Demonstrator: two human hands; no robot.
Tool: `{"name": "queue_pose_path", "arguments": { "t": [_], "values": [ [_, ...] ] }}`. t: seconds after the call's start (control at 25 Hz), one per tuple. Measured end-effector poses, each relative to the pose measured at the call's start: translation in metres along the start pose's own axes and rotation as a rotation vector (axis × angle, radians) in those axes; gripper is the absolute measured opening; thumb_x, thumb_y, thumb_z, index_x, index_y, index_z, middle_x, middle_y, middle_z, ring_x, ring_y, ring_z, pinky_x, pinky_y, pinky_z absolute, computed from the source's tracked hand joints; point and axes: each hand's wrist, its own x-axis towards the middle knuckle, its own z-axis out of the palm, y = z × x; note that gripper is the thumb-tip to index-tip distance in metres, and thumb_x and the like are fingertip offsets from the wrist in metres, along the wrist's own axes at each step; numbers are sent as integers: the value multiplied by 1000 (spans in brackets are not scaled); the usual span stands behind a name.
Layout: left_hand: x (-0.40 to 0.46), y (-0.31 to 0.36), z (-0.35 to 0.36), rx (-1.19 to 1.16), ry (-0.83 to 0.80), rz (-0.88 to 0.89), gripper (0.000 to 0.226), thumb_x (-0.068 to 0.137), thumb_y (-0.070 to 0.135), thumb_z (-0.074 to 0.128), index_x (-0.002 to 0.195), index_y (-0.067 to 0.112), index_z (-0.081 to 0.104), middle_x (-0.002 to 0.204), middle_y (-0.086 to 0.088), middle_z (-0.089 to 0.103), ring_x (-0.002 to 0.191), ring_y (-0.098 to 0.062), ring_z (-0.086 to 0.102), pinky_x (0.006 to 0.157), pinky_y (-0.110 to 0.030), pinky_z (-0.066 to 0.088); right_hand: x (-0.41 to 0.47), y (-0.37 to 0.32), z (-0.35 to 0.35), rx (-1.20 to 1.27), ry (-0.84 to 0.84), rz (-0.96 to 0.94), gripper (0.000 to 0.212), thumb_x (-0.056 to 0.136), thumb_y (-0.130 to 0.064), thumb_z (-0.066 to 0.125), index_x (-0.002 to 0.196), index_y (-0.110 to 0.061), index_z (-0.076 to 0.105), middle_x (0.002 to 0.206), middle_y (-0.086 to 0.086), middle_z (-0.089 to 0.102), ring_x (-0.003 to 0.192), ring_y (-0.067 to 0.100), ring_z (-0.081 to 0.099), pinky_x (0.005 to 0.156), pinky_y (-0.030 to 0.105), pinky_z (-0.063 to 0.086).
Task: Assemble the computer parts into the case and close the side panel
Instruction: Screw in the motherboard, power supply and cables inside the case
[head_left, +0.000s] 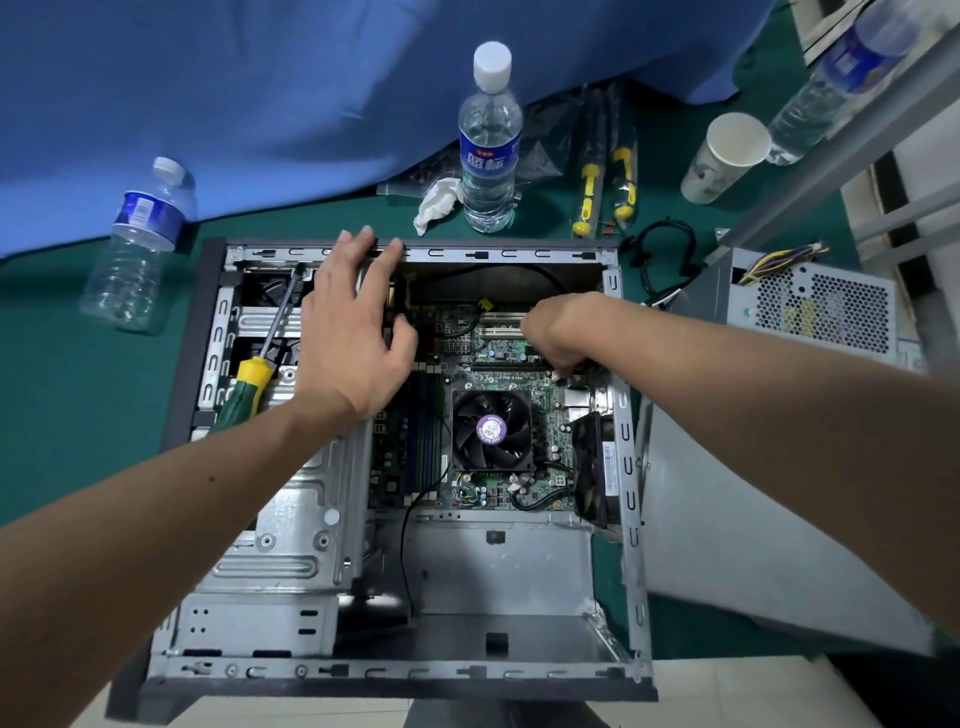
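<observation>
Head view: you are working mid-assembly inside the open case (626, 467).

Your left hand (348, 332) is bracing, fingers spread, on the far rim; your right hand (558, 332) is curling down at the motherboard (498, 374), its grip hidden. The power supply (821, 306) and side panel (753, 519) are still waiting outside.

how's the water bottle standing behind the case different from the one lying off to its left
The upright bottle stands capped and looks largely full of water; the lying bottle is tipped over and looks empty. The upright one sits beside a crumpled tissue, the lying one against the blue cloth. Both are clear plastic with blue labels and white caps.
</observation>
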Motion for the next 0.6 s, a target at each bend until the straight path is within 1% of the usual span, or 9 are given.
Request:
{"name": "queue_pose_path", "arguments": {
  "t": [0.08,0.12,0.28,0.44,0.52,0.6],
  "values": [
    [0,0,1,-1,2,3,67,83,27,47,148,16,37,158,-10,25,149,-26,14,117,-43,20,-1,-1,2,-12,4,-11,32,90,-9,66,121,-1,60,101,7,61,90,23,58,86,31,52],
    [0,0,1,-2,4,4,67,83,27,47,148,16,37,158,-10,25,149,-26,14,117,-43,20,-1,-1,2,-13,10,-12,34,90,-10,68,121,-2,60,106,8,62,91,23,58,86,31,52],
    [0,0,2,-6,4,3,67,83,27,46,148,16,37,157,-10,25,149,-27,15,117,-45,21,0,-4,2,-26,47,-19,35,87,-18,73,118,-6,61,104,5,62,89,21,56,81,28,49],
    [0,1,1,-5,-1,0,67,83,27,47,148,17,37,158,-10,24,149,-26,14,118,-45,21,2,-4,4,-35,65,-19,34,86,-16,73,116,-6,62,96,3,58,85,20,57,75,28,48],
    [0,1,0,-4,-5,-1,67,83,28,47,149,17,36,158,-10,24,149,-26,14,118,-44,20,2,-4,5,-37,67,-17,34,86,-16,73,116,-7,61,98,4,58,86,21,56,75,28,48],
    [0,1,0,-3,-5,-3,67,83,28,47,149,17,36,158,-9,24,149,-26,13,118,-44,20,2,-4,5,-33,70,-18,36,86,-18,74,117,-7,60,105,5,61,87,20,55,76,28,47]
  ]
}}
